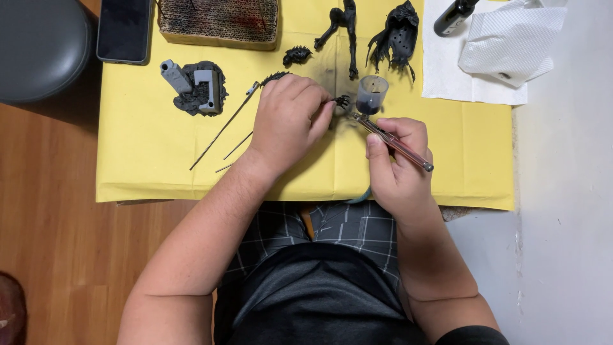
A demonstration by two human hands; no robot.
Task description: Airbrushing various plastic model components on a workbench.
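Matt yellow paper sheet (147, 147), glossy metal airbrush (393, 142), matt black plastic parts (396, 35).

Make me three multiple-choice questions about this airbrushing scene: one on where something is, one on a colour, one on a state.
1. Where does the phone lie?
A. top left of the sheet
B. on the paper towel
C. in the lap

2. What colour is the sheet covering the table?
A. blue
B. yellow
C. white

3. What does the right hand hold?
A. nothing
B. scissors
C. an airbrush

Answers: 1 A, the dark screen sits at the top left edge; 2 B, the paper is plainly yellow; 3 C, fingers wrap the slim tool, aimed at the small black part in the left hand.
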